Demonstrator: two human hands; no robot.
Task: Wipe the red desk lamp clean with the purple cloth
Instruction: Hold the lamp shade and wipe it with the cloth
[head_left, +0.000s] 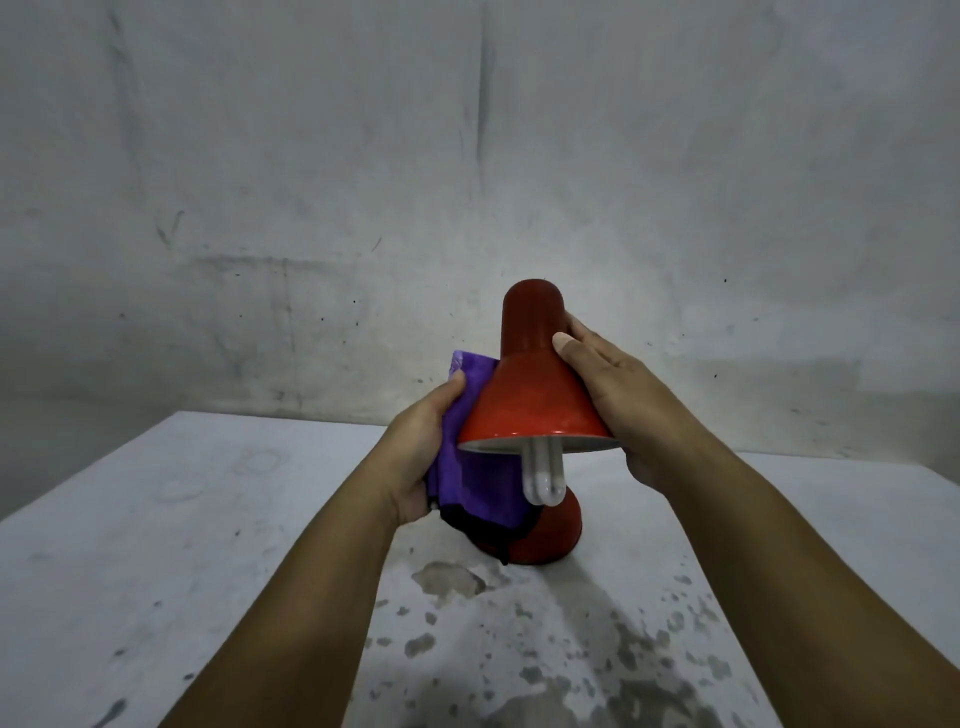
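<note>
Gripping the purple cloth (470, 467), the left hand (421, 452) has thumb & fingers curled round it & presses it vs the left side of the red desk lamp (535, 395) shade, cloth hanging down w/ a dark edge in front of the lamp base (550, 530). Right hand (613, 395) holds the shade's right side, thumb laid across the front near the neck, other fingers round the back. Lamp stands on the white table (208, 519) approx mid-frame, white bulb (543, 475) sticking out below the shade; dark blotches on the table nearer the camera.
</note>
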